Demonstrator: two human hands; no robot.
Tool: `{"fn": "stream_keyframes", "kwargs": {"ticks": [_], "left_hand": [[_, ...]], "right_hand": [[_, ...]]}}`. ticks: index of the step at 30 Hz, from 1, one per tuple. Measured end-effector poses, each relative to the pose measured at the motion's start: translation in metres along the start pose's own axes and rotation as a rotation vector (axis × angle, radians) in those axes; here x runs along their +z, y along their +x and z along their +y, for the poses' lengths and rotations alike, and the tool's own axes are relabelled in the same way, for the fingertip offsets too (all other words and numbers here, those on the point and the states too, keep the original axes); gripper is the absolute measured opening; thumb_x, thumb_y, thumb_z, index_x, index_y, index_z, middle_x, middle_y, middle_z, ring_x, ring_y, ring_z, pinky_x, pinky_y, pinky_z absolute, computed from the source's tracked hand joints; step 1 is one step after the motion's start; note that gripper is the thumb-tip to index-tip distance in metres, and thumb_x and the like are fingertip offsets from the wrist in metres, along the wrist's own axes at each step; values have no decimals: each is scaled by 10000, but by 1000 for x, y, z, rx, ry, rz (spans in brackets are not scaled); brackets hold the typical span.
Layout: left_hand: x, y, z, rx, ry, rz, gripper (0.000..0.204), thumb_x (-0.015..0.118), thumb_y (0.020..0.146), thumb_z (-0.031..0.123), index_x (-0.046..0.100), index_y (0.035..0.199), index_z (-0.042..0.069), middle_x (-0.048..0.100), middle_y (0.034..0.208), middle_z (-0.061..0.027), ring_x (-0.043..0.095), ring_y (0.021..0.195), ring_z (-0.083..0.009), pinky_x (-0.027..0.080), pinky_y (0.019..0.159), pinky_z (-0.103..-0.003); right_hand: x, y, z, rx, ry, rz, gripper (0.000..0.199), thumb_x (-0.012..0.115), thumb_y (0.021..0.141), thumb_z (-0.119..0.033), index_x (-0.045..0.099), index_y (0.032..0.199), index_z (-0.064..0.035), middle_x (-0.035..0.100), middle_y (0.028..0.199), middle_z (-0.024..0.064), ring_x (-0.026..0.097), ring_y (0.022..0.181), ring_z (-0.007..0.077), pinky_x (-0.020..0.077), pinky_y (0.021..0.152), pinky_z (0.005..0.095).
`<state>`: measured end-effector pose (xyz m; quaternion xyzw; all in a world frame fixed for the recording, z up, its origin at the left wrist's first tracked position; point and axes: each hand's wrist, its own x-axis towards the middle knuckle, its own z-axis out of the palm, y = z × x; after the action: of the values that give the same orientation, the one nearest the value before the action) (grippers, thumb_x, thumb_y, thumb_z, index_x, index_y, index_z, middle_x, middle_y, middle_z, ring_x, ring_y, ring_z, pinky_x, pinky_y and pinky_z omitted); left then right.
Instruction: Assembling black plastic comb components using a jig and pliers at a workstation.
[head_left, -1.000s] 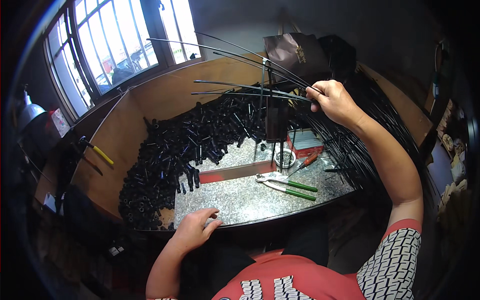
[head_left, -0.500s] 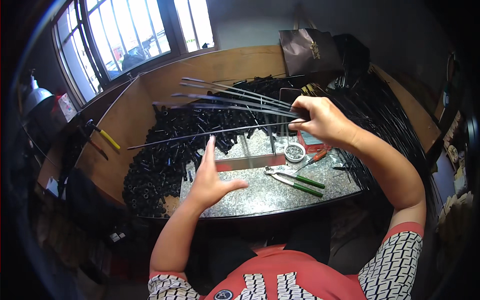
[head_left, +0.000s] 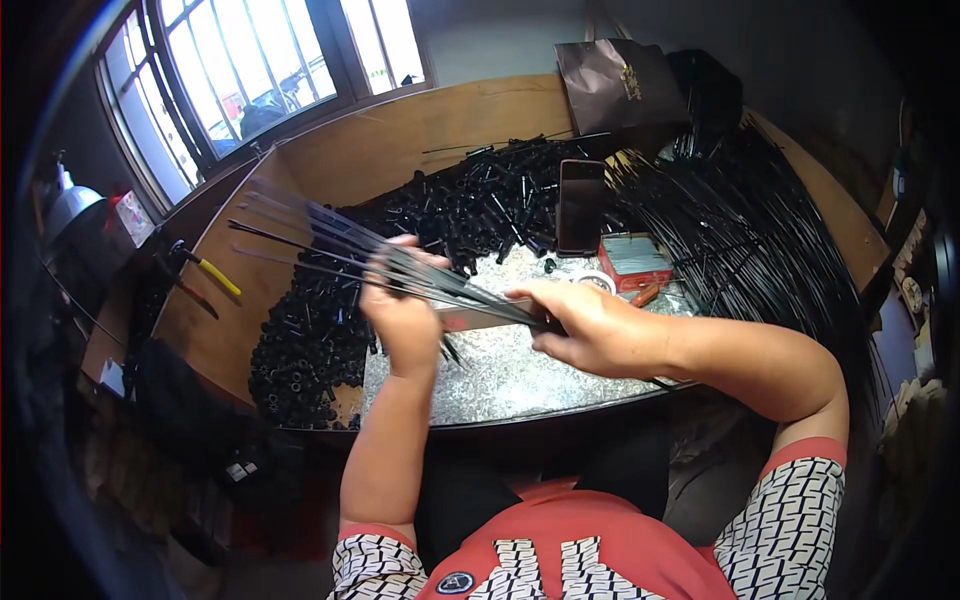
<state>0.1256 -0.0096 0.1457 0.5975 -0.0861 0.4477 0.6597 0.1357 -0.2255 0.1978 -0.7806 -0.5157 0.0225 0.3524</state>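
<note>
Fingers (head_left: 415,262) of the left hand (head_left: 405,315) are curled up around a fanned bundle of thin black metal rods (head_left: 330,245), and the rods splay out past it toward the left edge of the table, blurred as they go. Off at the far left a yellow-handled tool (head_left: 215,275) lies on the wooden side board (head_left: 235,300). Next along, a big heap of short black tube pieces (head_left: 310,350) covers the left side and back of the speckled grey stone tabletop (head_left: 500,375). Over the middle of the table the rods converge into the right hand (head_left: 590,325), whose fingers are clamped tight on their gathered ends, just above the front edge. Behind it a dark phone (head_left: 580,205) stands upright, with a small red box (head_left: 635,265) beside it. Toward the right edge, a thick sheaf of long black rods (head_left: 760,240) sweeps across the table, and a dark paper bag (head_left: 620,85) sits at the back corner.
</note>
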Motion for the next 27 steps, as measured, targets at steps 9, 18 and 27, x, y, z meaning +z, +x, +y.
{"fn": "stream_keyframes", "kwargs": {"ticks": [9, 18, 27], "left_hand": [[-7, 0, 25, -125, 292, -119, 154, 682, 855, 58, 686, 983, -28, 682, 822, -24, 604, 746, -66, 468, 698, -199], [-17, -12, 26, -162, 281, -155, 139, 639, 904, 81, 656, 988, -28, 680, 847, -61, 616, 758, -76, 477, 689, -190], [3, -22, 38, -204, 202, -218, 320, 580, 889, -13, 558, 1201, -83, 672, 972, -120, 631, 878, -127, 485, 831, -237]], "right_hand": [[27, -61, 8, 132, 148, -105, 507, 661, 849, -205, 456, 1250, 29, 599, 1016, 210, 603, 953, 333, 481, 817, 394], [-31, -116, 88, 176, -232, 421, 176, 668, 840, -174, 668, 909, -11, 636, 847, 142, 623, 780, 290, 500, 699, 357], [-161, -225, 194, 942, -1010, 622, 188, 620, 859, -187, 663, 839, -6, 614, 931, 174, 612, 874, 362, 501, 764, 449]]}}
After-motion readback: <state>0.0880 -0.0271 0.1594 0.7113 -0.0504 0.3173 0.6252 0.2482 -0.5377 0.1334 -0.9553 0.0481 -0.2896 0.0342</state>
